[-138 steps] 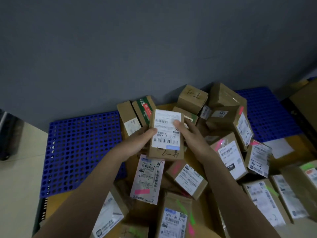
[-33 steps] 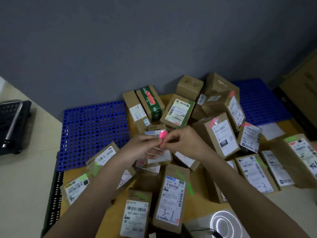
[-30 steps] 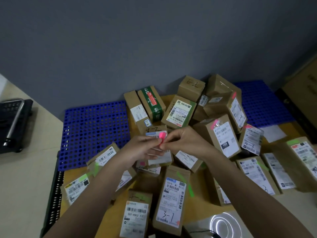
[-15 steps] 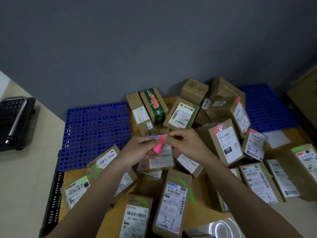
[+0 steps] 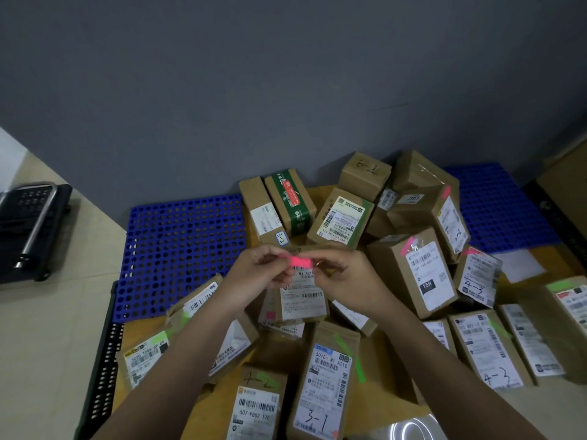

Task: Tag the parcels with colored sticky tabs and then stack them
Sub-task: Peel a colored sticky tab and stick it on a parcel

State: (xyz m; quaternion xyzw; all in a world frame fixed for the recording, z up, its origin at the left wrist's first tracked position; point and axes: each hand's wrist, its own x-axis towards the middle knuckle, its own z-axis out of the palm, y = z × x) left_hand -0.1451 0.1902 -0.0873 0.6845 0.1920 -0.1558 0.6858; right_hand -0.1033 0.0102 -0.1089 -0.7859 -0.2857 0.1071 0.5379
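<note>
Several brown cardboard parcels with white labels lie in a loose heap, many bearing pink or green tabs. A pink sticky tab [image 5: 299, 261] is stretched level between my hands above the heap. My left hand [image 5: 259, 277] pinches its left end and my right hand [image 5: 344, 279] pinches its right end. Directly below the tab lies a parcel with a white label [image 5: 303, 300], partly covered by my fingers. In front of it lie a parcel marked 3-1 [image 5: 324, 382] and one marked 4-2 [image 5: 259, 404], each with a green tab.
A blue perforated pallet [image 5: 181, 252] lies at the left and another [image 5: 498, 208] at the far right, against a grey wall. A black cart [image 5: 30, 223] stands on the floor at the far left. A large cardboard box [image 5: 565, 192] stands at the right edge.
I set down the parcel that I held in both hands. The pink tab, earlier bunched at my fingertips, is now drawn out level between them. The view has shifted slightly.
</note>
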